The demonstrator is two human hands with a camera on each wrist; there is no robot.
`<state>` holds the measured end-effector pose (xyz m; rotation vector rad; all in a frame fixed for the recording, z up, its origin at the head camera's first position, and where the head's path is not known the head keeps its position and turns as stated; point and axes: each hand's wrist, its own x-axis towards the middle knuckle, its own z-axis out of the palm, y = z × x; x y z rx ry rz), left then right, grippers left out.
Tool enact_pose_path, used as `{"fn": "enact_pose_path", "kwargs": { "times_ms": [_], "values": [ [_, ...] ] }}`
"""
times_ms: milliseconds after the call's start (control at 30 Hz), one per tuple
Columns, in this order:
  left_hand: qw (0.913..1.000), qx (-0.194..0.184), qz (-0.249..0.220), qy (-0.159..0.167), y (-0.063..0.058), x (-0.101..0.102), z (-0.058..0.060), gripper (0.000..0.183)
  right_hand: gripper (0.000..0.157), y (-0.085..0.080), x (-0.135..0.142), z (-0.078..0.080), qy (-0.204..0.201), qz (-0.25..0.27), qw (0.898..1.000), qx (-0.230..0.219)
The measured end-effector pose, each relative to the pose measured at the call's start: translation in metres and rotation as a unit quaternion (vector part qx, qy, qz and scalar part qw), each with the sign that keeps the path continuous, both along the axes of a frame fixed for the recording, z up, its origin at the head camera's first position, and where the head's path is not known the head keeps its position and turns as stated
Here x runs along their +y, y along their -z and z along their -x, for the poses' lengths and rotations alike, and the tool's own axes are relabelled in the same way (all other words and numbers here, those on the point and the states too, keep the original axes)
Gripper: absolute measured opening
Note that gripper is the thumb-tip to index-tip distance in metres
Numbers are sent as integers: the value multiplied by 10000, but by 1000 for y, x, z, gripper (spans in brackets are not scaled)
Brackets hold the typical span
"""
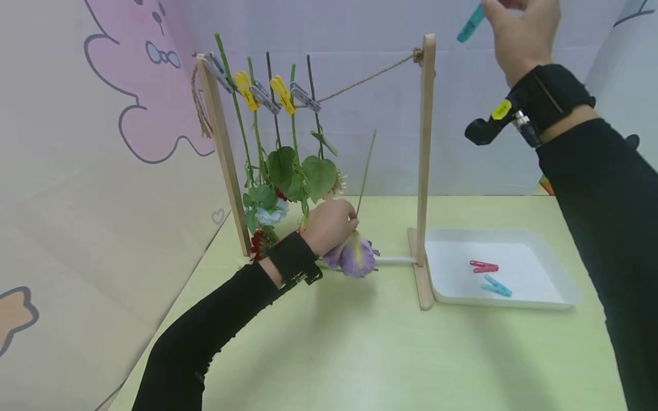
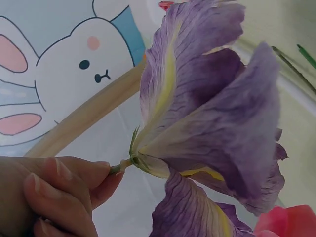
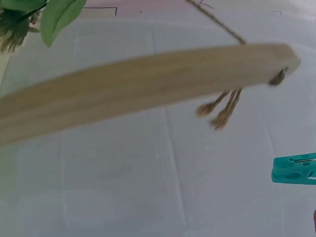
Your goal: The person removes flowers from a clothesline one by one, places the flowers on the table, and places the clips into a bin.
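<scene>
My left hand (image 1: 331, 225) pinches a purple iris (image 1: 357, 257) by its stem just behind the bloom. The bloom hangs downward and the stem end points up. In the left wrist view, thumb and fingertips meet on the green stem beside the petals (image 2: 212, 98). Up at the right, my right hand (image 1: 529, 37) holds a teal clothespin (image 1: 470, 24) beyond the right wooden post; the top of the hand is cut off. The clothespin (image 3: 294, 169) shows at the right edge of the right wrist view. A twine line (image 1: 370, 77) sags between two posts.
Several flowers hang upside down from the line's left part under grey (image 1: 264, 97) and yellow clothespins (image 1: 245, 90). The right post (image 1: 426, 154) stands between my hands. A white tray (image 1: 514, 240) beside its foot holds a red clothespin (image 1: 484, 266) and a blue one (image 1: 497, 286).
</scene>
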<state>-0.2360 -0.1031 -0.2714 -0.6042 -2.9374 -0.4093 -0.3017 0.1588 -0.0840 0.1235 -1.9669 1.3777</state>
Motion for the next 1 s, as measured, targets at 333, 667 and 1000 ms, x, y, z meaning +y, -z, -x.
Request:
{"fn": "enact_pose_path", "kwargs": {
  "times_ms": [333,667,1000],
  "values": [
    [9969,9,782,80,26,-28,-12,32,48,121,65,5,134,-676,9789,-1925],
    [9497,1542,2680,490,63,-35,-38,21,53,221,89,-31,-392,-2810,9342,-2161],
    [9082,2483,3365,-139,208,-84,25,33,47,263,99,-57,-636,-3449,9047,-2418]
  ]
}}
